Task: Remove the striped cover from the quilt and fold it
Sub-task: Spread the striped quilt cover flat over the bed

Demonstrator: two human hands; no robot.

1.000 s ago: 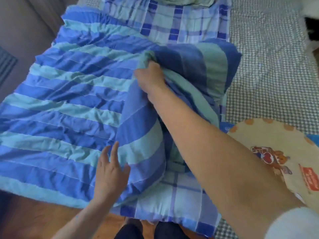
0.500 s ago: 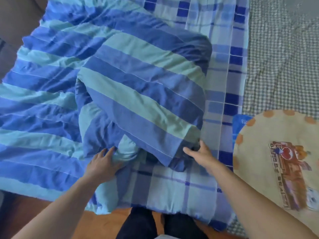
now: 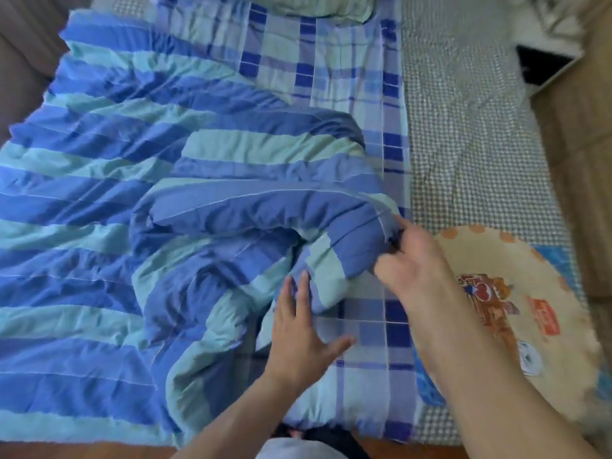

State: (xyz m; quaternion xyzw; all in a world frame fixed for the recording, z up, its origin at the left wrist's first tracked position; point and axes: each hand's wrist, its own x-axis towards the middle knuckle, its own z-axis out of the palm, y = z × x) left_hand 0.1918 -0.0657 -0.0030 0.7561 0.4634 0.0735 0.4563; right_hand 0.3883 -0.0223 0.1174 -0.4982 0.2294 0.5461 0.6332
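R hand grasps a bunched edge of the striped cover, fingers curled round the fabric. Just below-left of that grip, L hand lies flat, fingers straight, tips touching the cover's fold, palm on the plaid quilt. Cover spreads left and away from the grip, rumpled, over the quilt; quilt exposed under and beyond the grip. To the right of the grip: checked sheet and a round printed cushion, nr the R forearm.

Checked bed sheet, plaid quilt, cartoon cushion
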